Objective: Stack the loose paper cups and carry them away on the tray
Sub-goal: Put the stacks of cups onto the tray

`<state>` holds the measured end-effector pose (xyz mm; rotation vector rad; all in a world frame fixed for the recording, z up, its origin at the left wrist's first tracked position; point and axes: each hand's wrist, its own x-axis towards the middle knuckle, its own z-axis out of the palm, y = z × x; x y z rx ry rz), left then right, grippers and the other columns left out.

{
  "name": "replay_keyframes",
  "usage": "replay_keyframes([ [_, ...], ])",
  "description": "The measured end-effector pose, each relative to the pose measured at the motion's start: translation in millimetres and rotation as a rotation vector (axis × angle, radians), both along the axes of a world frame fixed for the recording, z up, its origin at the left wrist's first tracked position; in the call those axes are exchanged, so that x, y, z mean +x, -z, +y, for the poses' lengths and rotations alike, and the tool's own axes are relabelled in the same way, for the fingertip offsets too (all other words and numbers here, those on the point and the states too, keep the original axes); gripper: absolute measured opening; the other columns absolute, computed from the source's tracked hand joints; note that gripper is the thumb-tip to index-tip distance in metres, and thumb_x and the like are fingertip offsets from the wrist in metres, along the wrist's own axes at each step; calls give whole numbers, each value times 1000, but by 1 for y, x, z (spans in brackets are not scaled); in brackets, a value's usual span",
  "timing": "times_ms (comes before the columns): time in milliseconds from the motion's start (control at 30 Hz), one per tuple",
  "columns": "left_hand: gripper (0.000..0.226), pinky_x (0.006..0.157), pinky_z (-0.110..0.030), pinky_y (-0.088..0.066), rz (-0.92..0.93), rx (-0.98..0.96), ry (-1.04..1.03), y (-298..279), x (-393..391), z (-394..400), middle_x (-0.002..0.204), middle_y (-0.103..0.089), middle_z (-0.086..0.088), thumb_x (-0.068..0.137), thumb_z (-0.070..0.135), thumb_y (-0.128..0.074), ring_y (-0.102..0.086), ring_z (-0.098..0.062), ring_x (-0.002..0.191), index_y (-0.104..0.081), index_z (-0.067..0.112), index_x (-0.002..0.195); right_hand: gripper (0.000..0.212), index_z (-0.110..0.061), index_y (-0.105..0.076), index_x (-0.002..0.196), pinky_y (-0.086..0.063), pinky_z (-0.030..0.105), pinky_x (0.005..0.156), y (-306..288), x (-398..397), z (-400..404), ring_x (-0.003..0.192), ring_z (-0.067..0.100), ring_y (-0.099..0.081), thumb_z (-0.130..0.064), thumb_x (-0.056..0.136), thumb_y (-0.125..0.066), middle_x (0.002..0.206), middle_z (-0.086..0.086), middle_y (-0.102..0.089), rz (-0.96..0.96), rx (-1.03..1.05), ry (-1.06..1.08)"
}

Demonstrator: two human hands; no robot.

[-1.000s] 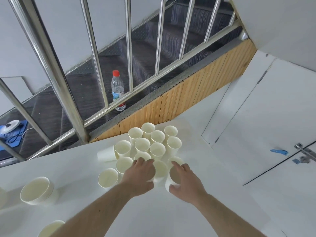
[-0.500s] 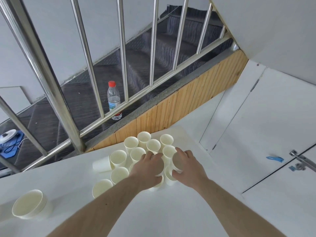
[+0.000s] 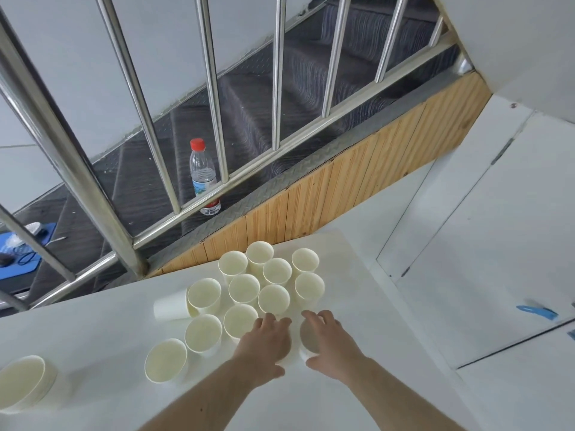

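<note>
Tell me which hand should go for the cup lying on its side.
Left. The left hand is nearer the tipped cup, which lies at the cluster's left edge; the right hand already grips an upright cup.

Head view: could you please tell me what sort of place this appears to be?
Probably an indoor stairwell landing: a polished steel railing guards dark checker-plate metal stairs, where a clear red-capped plastic water bottle stands. White paper cups sit on a white tabletop beside it.
</note>
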<state>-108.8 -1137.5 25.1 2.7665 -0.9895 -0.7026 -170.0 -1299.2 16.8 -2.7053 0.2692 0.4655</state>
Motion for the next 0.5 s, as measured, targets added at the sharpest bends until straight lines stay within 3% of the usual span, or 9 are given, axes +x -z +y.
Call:
replay_keyframes([
  [100,79,95,-35,-47,-15,-51,-24,4,2,-2,137,-29,-1,80,26,-64,-34,-22,127,-20,29,145,82,-35,-20,147,-47,29,91,4,3,-2,115,23,-49,-24,79,-65,134,-1,-33,-37,23,9],
  [267,79,91,-32,-47,-79,-205,-85,-19,14,-7,135,-34,4,77,35,-61,-33,-19,128,-21,31,145,90,-36,-15,149,-47,30,87,-21,23,-10,115,21,-51,-37,75,-66,131,-4,-36,-164,30,17],
  [500,78,88,-34,-46,-198,-330,-178,-66,44,-9,130,-39,5,74,37,-63,-38,-20,123,-26,33,143,92,-34,-10,151,-49,30,81,-64,51,-27,113,19,-52,-39,77,-65,129,-3,-36,-299,5,11],
])
